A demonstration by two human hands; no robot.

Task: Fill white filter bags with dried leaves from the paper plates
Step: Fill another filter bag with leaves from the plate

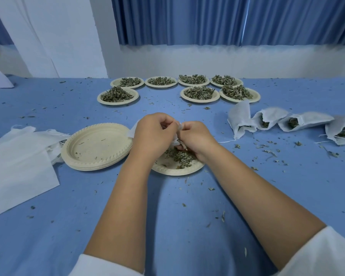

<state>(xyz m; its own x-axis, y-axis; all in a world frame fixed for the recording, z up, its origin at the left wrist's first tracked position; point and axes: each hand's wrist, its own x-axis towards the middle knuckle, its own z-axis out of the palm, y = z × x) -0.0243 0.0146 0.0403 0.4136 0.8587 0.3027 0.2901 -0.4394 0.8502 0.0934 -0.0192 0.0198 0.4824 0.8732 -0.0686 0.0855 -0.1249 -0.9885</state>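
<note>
Both hands are curled on one white filter bag [133, 130]: my left hand [153, 134] pinches its rim and my right hand [195, 138] grips the opposite edge, just above the near paper plate [175, 169] with its dried leaves [180, 156]. Seven heaped plates [199, 94] sit far across the bench [167, 216]. Filled bags [267, 120] lie to my right, with stacked empty plates [97, 146] and flat bags [18, 156] to my left.

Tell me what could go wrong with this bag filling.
The left hand and right hand pinch the filter bag over the near plate; leaves may miss its mouth and join the crumbs on the blue cloth. The filled bags lie on their sides, mouths open, so they could spill.
</note>
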